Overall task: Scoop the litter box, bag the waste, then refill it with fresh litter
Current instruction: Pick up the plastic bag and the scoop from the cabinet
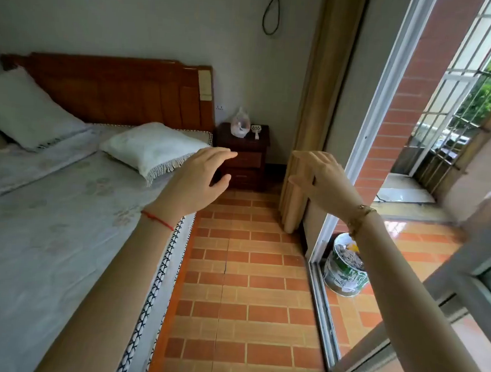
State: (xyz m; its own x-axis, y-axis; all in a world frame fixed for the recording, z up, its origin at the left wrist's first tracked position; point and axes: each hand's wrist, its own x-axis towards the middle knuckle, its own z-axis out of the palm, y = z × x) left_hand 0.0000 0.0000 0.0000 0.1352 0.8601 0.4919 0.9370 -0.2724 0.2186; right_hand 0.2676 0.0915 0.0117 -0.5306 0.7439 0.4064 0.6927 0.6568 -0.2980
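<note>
Starting step judged: left hand (198, 180) and right hand (322, 182) are held wide, empty; small white slotted scoop (255, 130) on dark wooden nightstand (250, 160), upper centre, must be fetched.

Left hand (199, 177) and right hand (322, 182) raised, fingers loose, holding nothing.
White litter scoop (255, 130) lies near the nightstand's (241, 157) right edge, beside a clear bag (240, 123).

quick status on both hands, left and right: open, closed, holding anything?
Left hand: open, fingers relaxed, holding nothing.
Right hand: open, fingers loosely bent, holding nothing.
</note>
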